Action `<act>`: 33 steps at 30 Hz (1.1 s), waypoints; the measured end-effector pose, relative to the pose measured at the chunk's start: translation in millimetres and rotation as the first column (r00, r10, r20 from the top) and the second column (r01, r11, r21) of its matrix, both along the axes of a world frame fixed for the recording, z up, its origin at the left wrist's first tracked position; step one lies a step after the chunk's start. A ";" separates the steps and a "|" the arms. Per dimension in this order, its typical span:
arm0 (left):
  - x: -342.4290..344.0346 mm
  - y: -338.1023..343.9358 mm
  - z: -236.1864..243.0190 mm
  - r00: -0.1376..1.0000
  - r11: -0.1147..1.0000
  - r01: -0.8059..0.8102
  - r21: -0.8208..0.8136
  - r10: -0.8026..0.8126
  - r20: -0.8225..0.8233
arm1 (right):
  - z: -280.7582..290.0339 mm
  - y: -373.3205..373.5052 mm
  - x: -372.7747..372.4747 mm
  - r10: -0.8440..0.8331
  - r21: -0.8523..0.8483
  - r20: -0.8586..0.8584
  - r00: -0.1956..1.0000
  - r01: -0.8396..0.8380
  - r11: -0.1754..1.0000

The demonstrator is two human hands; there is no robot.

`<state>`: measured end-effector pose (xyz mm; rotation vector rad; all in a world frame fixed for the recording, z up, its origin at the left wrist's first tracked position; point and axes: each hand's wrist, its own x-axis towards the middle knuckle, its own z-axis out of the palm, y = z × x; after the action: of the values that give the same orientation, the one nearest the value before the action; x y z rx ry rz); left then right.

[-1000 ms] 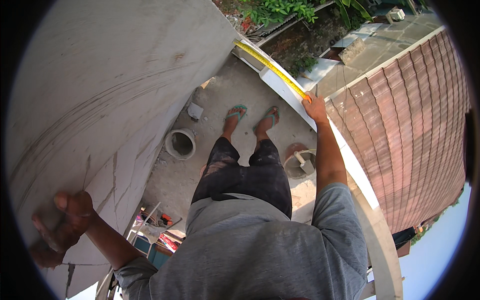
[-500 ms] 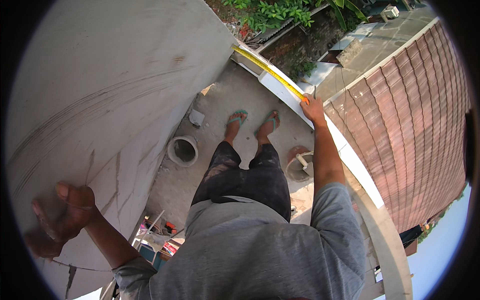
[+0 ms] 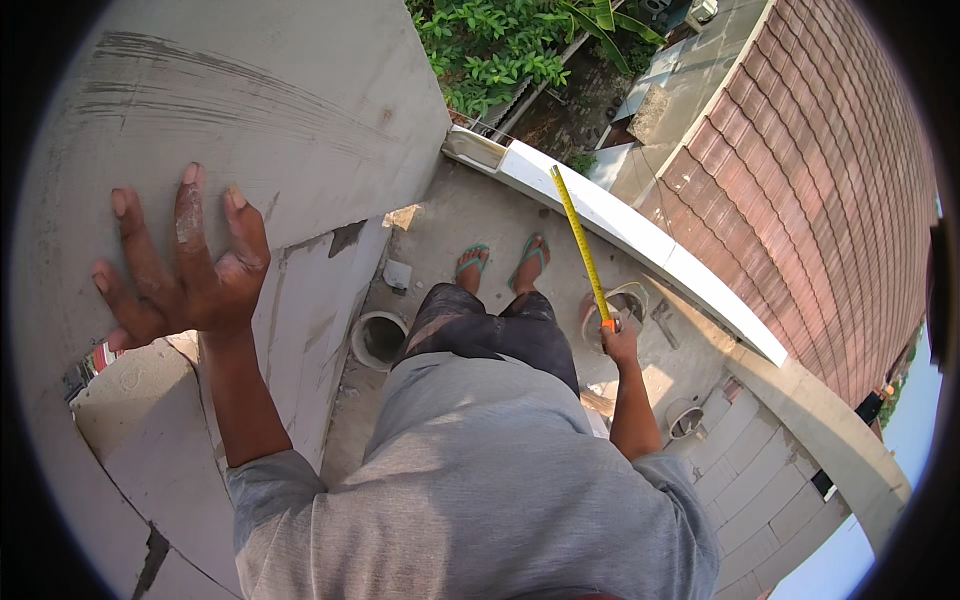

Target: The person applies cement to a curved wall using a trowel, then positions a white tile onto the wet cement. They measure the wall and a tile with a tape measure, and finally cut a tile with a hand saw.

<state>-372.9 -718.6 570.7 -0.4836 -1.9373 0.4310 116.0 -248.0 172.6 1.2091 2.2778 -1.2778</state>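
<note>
My right hand point(image 3: 621, 343) is closed around an orange-cased tape measure point(image 3: 609, 325). Its yellow blade point(image 3: 578, 235) sticks out away from me, and the far tip hangs free near the white-topped parapet point(image 3: 590, 200). On the left, my left hand point(image 3: 190, 270) has its fingers spread against the grey plastered wall point(image 3: 270, 110), with pale dust on one finger. Dark scrape marks run across the plaster beyond the fingertips.
Two buckets point(image 3: 379, 341) point(image 3: 627, 300) stand on the concrete floor point(image 3: 440, 220), one each side of my legs. A block piece point(image 3: 397, 274) lies near my left foot. Another bucket point(image 3: 684, 418) is by the light block wall point(image 3: 750, 470). Beyond the parapet are a tiled roof point(image 3: 800, 180) and plants point(image 3: 490, 50).
My right hand has drawn back toward me with the tape measure, and the blade has come off the parapet top. My left hand has moved farther up the wall, fingers now spread.
</note>
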 end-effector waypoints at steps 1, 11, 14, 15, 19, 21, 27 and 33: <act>1.8 0.9 -0.8 1.000 1.000 0.000 0.011 -0.001 0.025 | 13.6 -22.8 25.0 -0.069 -0.080 0.051 0.996 0.073 0.994; 10.0 34.6 16.3 0.977 0.973 0.142 0.182 -0.167 0.129 | 88.3 -206.6 220.4 -0.464 0.059 0.263 0.846 0.466 0.883; 28.6 66.2 37.9 0.940 0.918 0.287 0.273 -0.325 0.104 | 62.6 -245.4 260.2 -0.582 0.040 0.295 0.758 0.598 0.800; 33.0 67.1 32.3 0.929 0.895 0.312 0.319 -0.358 0.097 | 55.6 -249.6 277.9 -0.597 0.026 0.244 0.764 0.610 0.792; 49.0 104.8 12.5 0.901 0.903 0.361 0.234 -0.402 0.161 | 50.4 -284.6 283.4 -0.586 0.169 0.334 0.738 0.565 0.808; 60.2 135.6 1.5 0.835 0.868 0.453 0.203 -0.493 0.246 | 49.9 -299.3 289.2 -0.683 0.053 0.291 0.669 0.702 0.710; 120.4 275.2 -63.7 0.555 0.803 0.588 0.098 -0.489 0.673 | 42.6 -374.3 317.7 -0.912 0.071 0.253 0.323 0.934 0.350; 216.5 377.7 -111.1 0.242 0.587 0.809 0.011 -0.351 0.905 | 45.0 -468.2 332.6 -0.933 -0.145 0.357 -0.054 0.983 -0.112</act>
<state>-156.4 -340.9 459.6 -2.0869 -2.2773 0.0929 448.6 -716.2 217.7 2.8524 0.4339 -1.6884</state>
